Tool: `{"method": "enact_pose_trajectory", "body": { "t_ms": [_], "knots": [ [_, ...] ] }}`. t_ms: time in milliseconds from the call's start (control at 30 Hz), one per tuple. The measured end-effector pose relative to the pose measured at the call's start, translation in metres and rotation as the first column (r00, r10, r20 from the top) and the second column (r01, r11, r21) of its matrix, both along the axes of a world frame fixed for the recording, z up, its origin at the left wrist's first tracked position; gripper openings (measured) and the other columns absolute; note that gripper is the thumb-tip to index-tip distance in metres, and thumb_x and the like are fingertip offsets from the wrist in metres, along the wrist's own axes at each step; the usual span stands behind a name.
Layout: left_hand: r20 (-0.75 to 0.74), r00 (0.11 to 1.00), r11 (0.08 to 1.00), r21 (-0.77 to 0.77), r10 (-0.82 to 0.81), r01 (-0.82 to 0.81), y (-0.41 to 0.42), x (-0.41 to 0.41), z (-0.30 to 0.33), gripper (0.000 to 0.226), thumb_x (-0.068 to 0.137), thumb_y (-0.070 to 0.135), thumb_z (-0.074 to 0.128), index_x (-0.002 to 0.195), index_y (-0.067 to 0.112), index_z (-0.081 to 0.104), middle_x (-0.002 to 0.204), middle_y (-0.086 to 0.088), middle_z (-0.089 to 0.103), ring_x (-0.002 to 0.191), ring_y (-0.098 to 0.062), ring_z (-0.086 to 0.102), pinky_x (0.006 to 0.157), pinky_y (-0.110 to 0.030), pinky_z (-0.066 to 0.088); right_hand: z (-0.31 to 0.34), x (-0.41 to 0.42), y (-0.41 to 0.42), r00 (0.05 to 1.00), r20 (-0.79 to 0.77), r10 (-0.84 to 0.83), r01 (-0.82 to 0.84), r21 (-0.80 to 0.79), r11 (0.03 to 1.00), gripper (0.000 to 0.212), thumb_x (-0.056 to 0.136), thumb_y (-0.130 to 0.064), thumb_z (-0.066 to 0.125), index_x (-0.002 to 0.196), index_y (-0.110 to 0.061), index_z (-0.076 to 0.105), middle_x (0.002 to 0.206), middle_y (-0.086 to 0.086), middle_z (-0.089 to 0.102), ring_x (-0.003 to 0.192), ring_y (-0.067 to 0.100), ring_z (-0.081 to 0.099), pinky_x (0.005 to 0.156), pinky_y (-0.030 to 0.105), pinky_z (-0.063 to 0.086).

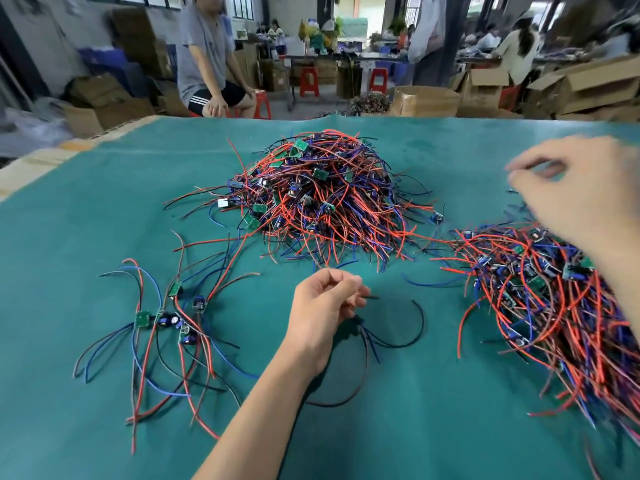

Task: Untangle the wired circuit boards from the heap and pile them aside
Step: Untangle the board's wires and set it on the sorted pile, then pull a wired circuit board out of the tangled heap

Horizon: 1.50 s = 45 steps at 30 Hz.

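Green matting covered the counter (104,188) from its near edge to the cardboard boxes (588,88) at the back of the workshop. Nearest, the left hand (323,306) hung just above the mat, fingers (349,289) curled, seemingly pinching one freed board's dark wires (391,337), which trailed under the palm. Off to its left lay the small set-aside pile (166,323), a few boards with leads splayed out. On the right a second tangle (550,306) sprawled, and above it the right hand (581,188) was blurred in motion, thumb and forefinger nearly meeting; I could not tell whether they held anything. Beyond stood the main heap (325,199), well apart from both hands. One board looked freed and due for the pile; that called for carrying it left without snagging its neighbours.
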<state>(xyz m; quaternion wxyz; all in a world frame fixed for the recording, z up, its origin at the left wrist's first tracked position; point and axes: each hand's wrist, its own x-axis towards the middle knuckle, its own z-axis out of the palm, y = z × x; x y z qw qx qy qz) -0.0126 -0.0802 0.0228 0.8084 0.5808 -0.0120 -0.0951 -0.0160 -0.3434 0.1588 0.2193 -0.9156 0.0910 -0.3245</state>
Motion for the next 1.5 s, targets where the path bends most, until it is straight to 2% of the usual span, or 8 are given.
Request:
{"method": "enact_pose_trajectory", "body": {
  "t_ms": [67, 167, 333, 700, 867, 1000, 1133, 1500],
  "knots": [
    [-0.006, 1.0, 1.0, -0.019, 0.005, -0.005, 0.001, 0.001, 0.0, 0.012, 0.091, 0.002, 0.06, 0.082, 0.009, 0.058, 0.078, -0.01, 0.07, 0.062, -0.013, 0.055, 0.063, -0.025, 0.04, -0.015, 0.018, 0.056, 0.972, -0.042, 0.229, -0.23, -0.01, 0.973, 0.015, 0.076, -0.032, 0.062, 0.082, -0.035, 0.076, 0.069, -0.014, 0.069, 0.068, 0.004, 0.067, 0.074, 0.026, 0.054],
    [-0.018, 1.0, 0.998, -0.058, 0.011, -0.012, 0.0, 0.002, 0.001, 0.013, 0.092, -0.002, 0.058, 0.082, 0.007, 0.057, 0.076, -0.012, 0.068, 0.059, -0.013, 0.055, 0.06, -0.024, 0.038, -0.041, 0.056, 0.118, 0.896, -0.173, 0.41, -0.423, -0.046, 0.905, 0.02, 0.082, -0.016, 0.065, 0.092, -0.025, 0.08, 0.081, -0.004, 0.077, 0.079, 0.02, 0.072, 0.084, 0.036, 0.058],
    [-0.02, 1.0, 0.999, -0.052, 0.011, -0.012, 0.0, 0.002, 0.0, 0.012, 0.092, -0.003, 0.055, 0.083, 0.005, 0.058, 0.076, -0.013, 0.067, 0.059, -0.012, 0.056, 0.061, -0.025, 0.038, -0.07, 0.117, 0.172, 0.882, -0.377, 0.283, -0.359, -0.147, 0.922, 0.027, 0.095, -0.033, 0.069, 0.12, -0.023, 0.064, 0.125, 0.004, 0.066, 0.115, 0.034, 0.062, 0.092, 0.043, 0.052],
    [0.025, 1.0, 1.0, 0.018, -0.001, 0.001, -0.002, 0.003, -0.004, 0.01, 0.091, 0.002, 0.059, 0.083, 0.008, 0.059, 0.077, -0.01, 0.07, 0.061, -0.013, 0.059, 0.059, -0.021, 0.043, -0.08, 0.134, 0.156, 0.903, -0.362, 0.23, -0.247, 0.0, 0.969, 0.025, 0.087, -0.03, 0.08, 0.11, -0.022, 0.075, 0.116, 0.013, 0.072, 0.11, 0.035, 0.067, 0.095, 0.043, 0.055],
    [0.031, 1.0, 1.0, 0.008, 0.007, -0.007, -0.001, 0.004, -0.006, 0.009, 0.092, 0.0, 0.055, 0.088, 0.006, 0.06, 0.081, -0.014, 0.071, 0.064, -0.015, 0.059, 0.06, -0.021, 0.045, -0.075, 0.09, 0.123, 0.937, -0.229, 0.263, -0.219, 0.203, 0.954, 0.012, 0.083, -0.019, 0.082, 0.095, -0.018, 0.08, 0.071, -0.008, 0.069, 0.077, 0.019, 0.067, 0.079, 0.03, 0.052],
    [0.069, 0.998, 1.0, -0.027, -0.01, 0.012, -0.002, 0.004, -0.006, 0.015, 0.098, 0.008, 0.055, 0.107, 0.011, 0.066, 0.088, -0.015, 0.071, 0.068, -0.018, 0.062, 0.063, -0.022, 0.049, -0.089, 0.029, 0.108, 0.908, -0.019, 0.418, -0.275, 0.725, 0.631, 0.009, 0.084, -0.007, 0.08, 0.085, -0.016, 0.077, 0.069, -0.003, 0.066, 0.062, 0.01, 0.061, 0.059, 0.027, 0.054],
    [0.118, 0.99, 0.997, 0.013, -0.083, 0.082, -0.002, 0.001, -0.005, 0.018, 0.1, 0.019, 0.056, 0.108, 0.015, 0.073, 0.089, -0.008, 0.072, 0.07, -0.016, 0.063, 0.066, -0.023, 0.05, -0.114, -0.015, 0.112, 0.894, 0.067, 0.443, -0.242, 0.904, 0.353, 0.015, 0.085, 0.0, 0.073, 0.078, -0.014, 0.073, 0.072, 0.001, 0.071, 0.059, 0.012, 0.062, 0.05, 0.022, 0.046],
    [0.183, 0.96, 0.977, 0.068, -0.211, 0.201, 0.002, -0.001, -0.007, 0.024, 0.1, 0.016, 0.056, 0.118, 0.014, 0.073, 0.092, -0.009, 0.072, 0.088, -0.018, 0.062, 0.07, -0.022, 0.048, -0.137, -0.022, 0.119, 0.897, 0.087, 0.433, -0.285, 0.862, 0.419, 0.014, 0.092, -0.009, 0.073, 0.082, -0.015, 0.08, 0.073, 0.011, 0.075, 0.065, 0.016, 0.069, 0.054, 0.023, 0.052]
  ]
}}
